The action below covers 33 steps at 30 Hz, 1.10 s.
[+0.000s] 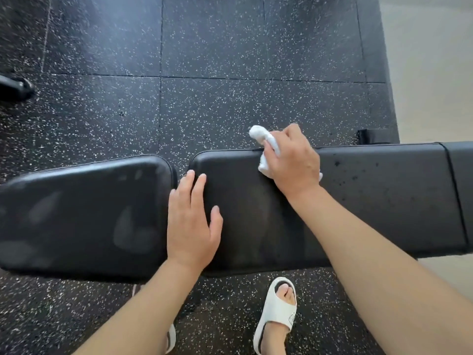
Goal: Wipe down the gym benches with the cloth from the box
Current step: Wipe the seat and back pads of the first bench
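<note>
A black padded gym bench runs across the view in two pads: a seat pad (84, 216) on the left and a long back pad (378, 201) on the right, with a narrow gap between them. My right hand (294, 162) is shut on a crumpled white cloth (261, 139) and presses it on the far edge of the long pad. My left hand (192, 221) lies flat with fingers apart on the near left end of the long pad, beside the gap. Dark wet specks dot the long pad to the right of the cloth.
Black rubber floor tiles with white flecks (204, 47) surround the bench. A pale floor strip (435, 73) runs along the right side. A black bench foot (368, 136) shows behind the long pad. A dark object (15, 85) lies at the far left. My feet in white sandals (279, 313) stand below the bench.
</note>
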Available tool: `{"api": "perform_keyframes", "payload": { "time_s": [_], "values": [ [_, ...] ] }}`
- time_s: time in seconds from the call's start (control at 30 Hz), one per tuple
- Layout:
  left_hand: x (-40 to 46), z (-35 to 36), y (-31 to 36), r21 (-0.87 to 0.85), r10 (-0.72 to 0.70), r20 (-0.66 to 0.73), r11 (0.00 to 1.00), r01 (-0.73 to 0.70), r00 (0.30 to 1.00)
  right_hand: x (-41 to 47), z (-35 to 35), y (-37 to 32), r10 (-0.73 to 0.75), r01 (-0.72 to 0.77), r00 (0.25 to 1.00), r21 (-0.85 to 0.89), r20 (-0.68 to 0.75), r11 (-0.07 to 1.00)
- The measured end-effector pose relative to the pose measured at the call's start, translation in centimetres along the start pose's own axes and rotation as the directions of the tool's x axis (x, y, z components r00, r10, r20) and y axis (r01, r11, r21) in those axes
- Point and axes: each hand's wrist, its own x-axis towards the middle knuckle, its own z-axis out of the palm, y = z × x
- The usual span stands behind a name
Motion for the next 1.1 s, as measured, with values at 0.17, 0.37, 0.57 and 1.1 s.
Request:
{"api": "perform_keyframes", "payload": {
  "time_s": [0.17,0.37,0.57,1.1],
  "values": [
    [-0.2,1.2,-0.5,0.005,0.015,-0.073,1.0,-0.014,0.997,-1.1,1.0,-2.3,-0.002,0.009,0.997,0.089,-0.075,0.996],
    [-0.1,1.0,-0.3,0.007,-0.002,-0.027,1.0,0.002,1.0,-4.0,2.9,-9.2,-0.092,0.112,0.992,0.249,-0.091,0.962],
    [-0.1,1.1,-0.2,0.076,0.002,-0.028,0.997,0.001,1.0,-1.8,1.3,-2.6,-0.185,0.191,0.977,0.046,-0.101,0.981],
    [-0.1,1.6,-0.7,0.062,-0.018,-0.034,0.998,0.02,0.999,-0.6,2.9,-9.3,-0.2,0.216,0.976,0.256,-0.086,0.942]
  ]
}}
